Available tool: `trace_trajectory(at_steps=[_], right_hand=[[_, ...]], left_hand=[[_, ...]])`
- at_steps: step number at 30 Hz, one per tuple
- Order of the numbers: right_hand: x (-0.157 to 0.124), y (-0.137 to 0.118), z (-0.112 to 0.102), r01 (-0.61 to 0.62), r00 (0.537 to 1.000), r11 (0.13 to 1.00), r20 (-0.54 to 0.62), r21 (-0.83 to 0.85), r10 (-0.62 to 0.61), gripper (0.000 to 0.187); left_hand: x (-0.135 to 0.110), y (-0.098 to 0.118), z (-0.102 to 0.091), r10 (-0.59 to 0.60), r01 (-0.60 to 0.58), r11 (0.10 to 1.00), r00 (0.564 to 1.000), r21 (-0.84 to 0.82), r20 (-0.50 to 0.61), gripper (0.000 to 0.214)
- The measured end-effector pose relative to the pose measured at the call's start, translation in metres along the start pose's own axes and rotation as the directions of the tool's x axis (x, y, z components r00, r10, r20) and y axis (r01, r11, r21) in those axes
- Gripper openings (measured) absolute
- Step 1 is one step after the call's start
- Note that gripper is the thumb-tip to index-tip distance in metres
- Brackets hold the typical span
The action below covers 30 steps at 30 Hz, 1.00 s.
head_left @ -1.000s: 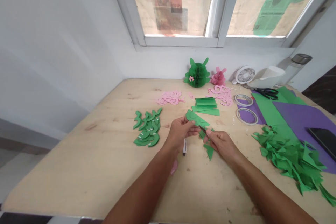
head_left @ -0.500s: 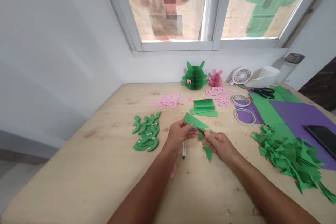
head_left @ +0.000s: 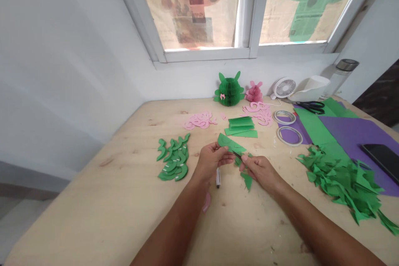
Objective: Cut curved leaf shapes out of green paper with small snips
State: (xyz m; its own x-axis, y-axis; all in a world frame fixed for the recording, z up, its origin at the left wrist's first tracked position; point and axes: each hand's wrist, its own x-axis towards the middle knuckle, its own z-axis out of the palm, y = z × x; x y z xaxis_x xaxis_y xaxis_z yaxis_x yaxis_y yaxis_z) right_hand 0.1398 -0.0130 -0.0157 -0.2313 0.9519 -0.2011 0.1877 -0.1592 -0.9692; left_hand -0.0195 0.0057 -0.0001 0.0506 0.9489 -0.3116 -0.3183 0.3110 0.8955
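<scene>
My left hand (head_left: 215,158) pinches a folded strip of green paper (head_left: 231,143) that has a curved outline drawn on it. In my right hand (head_left: 258,169) is a small pair of scissors (head_left: 237,155), its dark blades at the lower edge of the strip; the handles are mostly hidden by my fingers. Green offcuts (head_left: 247,181) lie on the table under my hands. A pen (head_left: 218,178) rests just below my left hand, and a pink paper piece (head_left: 207,202) shows beside my left forearm.
Cut green curved shapes (head_left: 174,162) are heaped at left. Folded green strips (head_left: 241,124) and pink cutouts (head_left: 200,120) lie beyond my hands. To the right are tape rolls (head_left: 289,136), black-handled scissors (head_left: 311,107), green scraps (head_left: 343,185) and a phone (head_left: 380,160). Paper figures (head_left: 230,92) stand behind.
The camera view has shifted slightly. Both hands stay at nearly the same spot, still holding the green strip and the scissors; little else differs.
</scene>
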Motion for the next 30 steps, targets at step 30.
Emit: trace_trajectory(at_steps=[30], right_hand=[[-0.0019,-0.0024,0.0007,-0.02,1.0,1.0,0.013,-0.012,0.02,0.054]], left_hand=[[-0.0005,0.0035,-0.0023,-0.021,0.021,1.0,0.999,0.005,0.025,0.01]])
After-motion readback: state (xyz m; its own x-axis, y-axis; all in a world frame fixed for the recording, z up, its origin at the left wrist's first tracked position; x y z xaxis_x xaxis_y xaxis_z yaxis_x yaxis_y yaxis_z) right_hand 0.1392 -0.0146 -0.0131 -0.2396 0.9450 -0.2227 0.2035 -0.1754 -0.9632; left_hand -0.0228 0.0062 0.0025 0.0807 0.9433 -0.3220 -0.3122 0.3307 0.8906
